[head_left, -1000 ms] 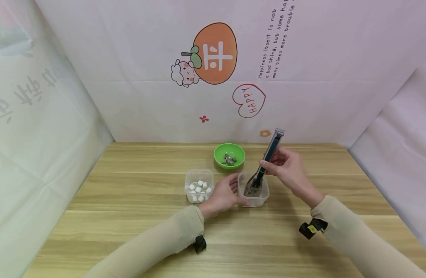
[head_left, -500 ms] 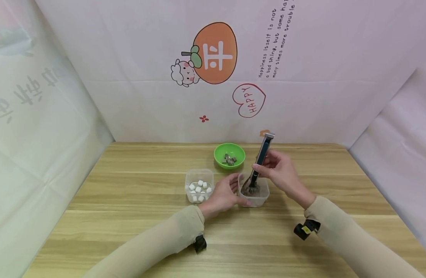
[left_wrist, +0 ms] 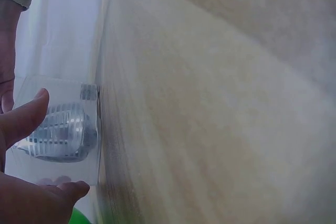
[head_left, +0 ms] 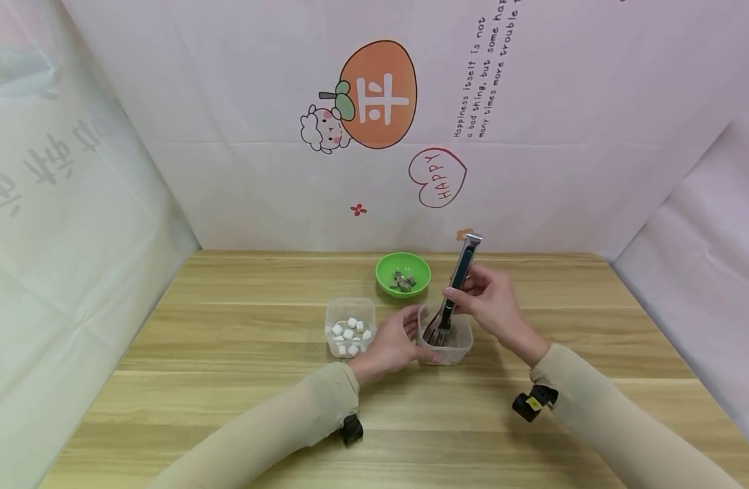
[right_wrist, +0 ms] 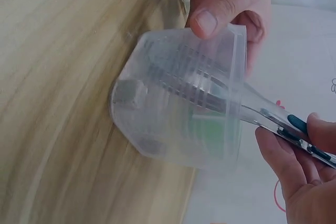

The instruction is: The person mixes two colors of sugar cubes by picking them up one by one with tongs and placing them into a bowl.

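Observation:
My left hand (head_left: 395,343) grips a clear plastic container (head_left: 462,353) from its left side, thumb and fingers on its walls. Tongs with dark green grips (head_left: 462,268) are pinched between the thumb and fingers of my right hand (head_left: 493,302). Their slotted metal heads reach down inside the container. Through the container wall in the right wrist view, a grey cube (right_wrist: 129,94) lies near the bottom, apart from the tong heads. Whether the tongs clasp anything is hard to tell through the cloudy plastic.
Just behind the container stands a green bowl (head_left: 386,288) holding several grey cubes (head_left: 403,281). Left of my left hand is a second clear container (head_left: 331,316) with several white cubes (head_left: 348,333). A printed cloth (head_left: 258,197) hangs along the table's back edge.
My right hand has shifted left and slightly down, and the tongs stand more upright and deeper in the container. My left hand and the container have stayed put.

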`<state>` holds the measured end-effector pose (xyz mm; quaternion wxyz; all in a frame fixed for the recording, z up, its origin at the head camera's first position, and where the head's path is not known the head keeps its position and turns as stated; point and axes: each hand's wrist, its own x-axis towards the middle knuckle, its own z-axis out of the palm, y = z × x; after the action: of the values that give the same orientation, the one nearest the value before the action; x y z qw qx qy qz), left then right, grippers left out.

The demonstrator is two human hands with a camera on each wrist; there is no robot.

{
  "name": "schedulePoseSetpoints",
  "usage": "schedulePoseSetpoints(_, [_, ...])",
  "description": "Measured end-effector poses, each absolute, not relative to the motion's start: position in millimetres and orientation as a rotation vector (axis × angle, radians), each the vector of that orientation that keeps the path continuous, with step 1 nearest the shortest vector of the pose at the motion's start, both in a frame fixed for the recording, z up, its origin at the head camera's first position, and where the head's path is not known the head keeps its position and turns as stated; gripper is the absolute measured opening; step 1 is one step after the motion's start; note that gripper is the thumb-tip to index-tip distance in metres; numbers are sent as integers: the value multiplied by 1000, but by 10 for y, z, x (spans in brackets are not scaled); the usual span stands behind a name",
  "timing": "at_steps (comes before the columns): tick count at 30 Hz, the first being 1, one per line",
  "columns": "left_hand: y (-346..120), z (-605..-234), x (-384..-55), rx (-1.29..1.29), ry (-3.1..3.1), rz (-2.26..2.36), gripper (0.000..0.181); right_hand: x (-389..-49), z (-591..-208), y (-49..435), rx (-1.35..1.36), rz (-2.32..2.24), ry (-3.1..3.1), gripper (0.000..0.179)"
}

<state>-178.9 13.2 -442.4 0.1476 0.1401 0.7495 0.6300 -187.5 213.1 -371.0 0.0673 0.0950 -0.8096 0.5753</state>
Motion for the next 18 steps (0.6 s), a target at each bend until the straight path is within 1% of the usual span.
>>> schedulePoseSetpoints(6, [146, -4419, -1783, 389, 2133, 1848, 100, -1914, -3674, 2196, 233, 1726, -2390, 21])
schedulePoseSetpoints(12, [151, -4414, -1783, 383, 2134, 1839, 101, -1944, -3655, 2272, 242, 1696, -2361, 21])
schedulePoseSetpoints(18, [146, -4403, -1784, 389, 2142, 1818, 103, -1927, -3647, 2289, 255, 1675, -2360, 24])
